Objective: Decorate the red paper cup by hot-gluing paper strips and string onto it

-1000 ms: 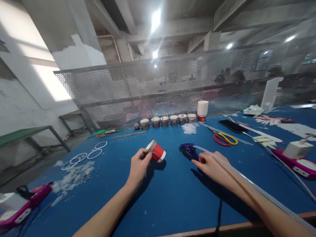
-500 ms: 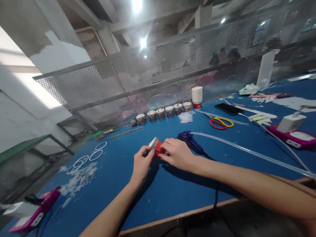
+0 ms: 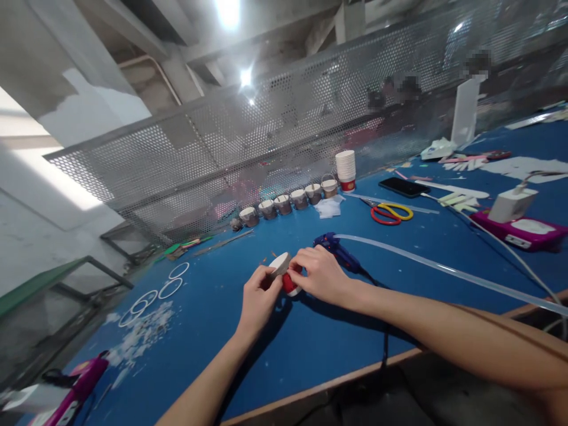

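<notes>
Between my hands is a small red paper cup (image 3: 290,285) with a grey strip around its upper part. It leans, with its pale rim up and toward the far left. My left hand (image 3: 258,296) grips its left side, thumb in front. The fingers of my right hand (image 3: 317,269) are bent and pinch at the grey strip and the right side, hiding part of the cup. Just behind my right hand lies a blue glue gun (image 3: 339,251), a long clear glue stick (image 3: 426,272) reaching from it to the right.
Several grey-wrapped cups (image 3: 283,205) line the back beside a stack of paper cups (image 3: 346,168). Scissors (image 3: 390,213), a phone (image 3: 403,187) and a magenta power strip (image 3: 519,232) lie right. White rings (image 3: 171,288) and white scraps (image 3: 142,331) lie left. A mesh panel (image 3: 248,142) rises behind.
The cup has turned more upright between my hands, its rim now facing further upward. My right fingers have shifted up toward the grey strip. The whole view has moved slightly.
</notes>
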`<action>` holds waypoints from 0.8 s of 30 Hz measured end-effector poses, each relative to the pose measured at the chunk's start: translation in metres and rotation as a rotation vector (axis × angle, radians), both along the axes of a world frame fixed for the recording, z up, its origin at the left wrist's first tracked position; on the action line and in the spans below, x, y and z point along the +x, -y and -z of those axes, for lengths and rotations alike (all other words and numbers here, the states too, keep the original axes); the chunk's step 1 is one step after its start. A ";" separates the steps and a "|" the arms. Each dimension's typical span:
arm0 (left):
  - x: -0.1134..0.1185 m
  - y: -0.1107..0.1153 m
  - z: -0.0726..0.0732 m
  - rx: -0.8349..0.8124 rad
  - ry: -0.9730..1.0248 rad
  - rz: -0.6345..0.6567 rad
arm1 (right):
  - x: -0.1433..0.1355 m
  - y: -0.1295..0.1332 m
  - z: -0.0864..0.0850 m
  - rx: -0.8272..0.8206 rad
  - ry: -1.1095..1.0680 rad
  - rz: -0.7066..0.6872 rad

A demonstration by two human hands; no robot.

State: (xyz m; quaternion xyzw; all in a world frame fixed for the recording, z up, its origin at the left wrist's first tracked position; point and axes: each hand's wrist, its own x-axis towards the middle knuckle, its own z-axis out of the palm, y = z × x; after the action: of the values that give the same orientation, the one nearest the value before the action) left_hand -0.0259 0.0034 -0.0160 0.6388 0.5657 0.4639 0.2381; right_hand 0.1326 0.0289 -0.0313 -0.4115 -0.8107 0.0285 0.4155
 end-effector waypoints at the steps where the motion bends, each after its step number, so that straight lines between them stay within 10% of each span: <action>1: 0.000 0.000 0.000 -0.005 -0.002 0.005 | 0.000 0.000 0.000 -0.010 -0.002 -0.001; 24: -0.006 -0.002 -0.003 -0.047 -0.017 0.047 | 0.007 -0.004 0.001 -0.001 -0.006 0.007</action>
State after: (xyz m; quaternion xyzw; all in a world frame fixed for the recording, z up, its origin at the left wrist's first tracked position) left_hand -0.0319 0.0051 -0.0126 0.6502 0.5633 0.4392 0.2589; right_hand 0.1398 0.0328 -0.0324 -0.4146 -0.8079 0.0289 0.4177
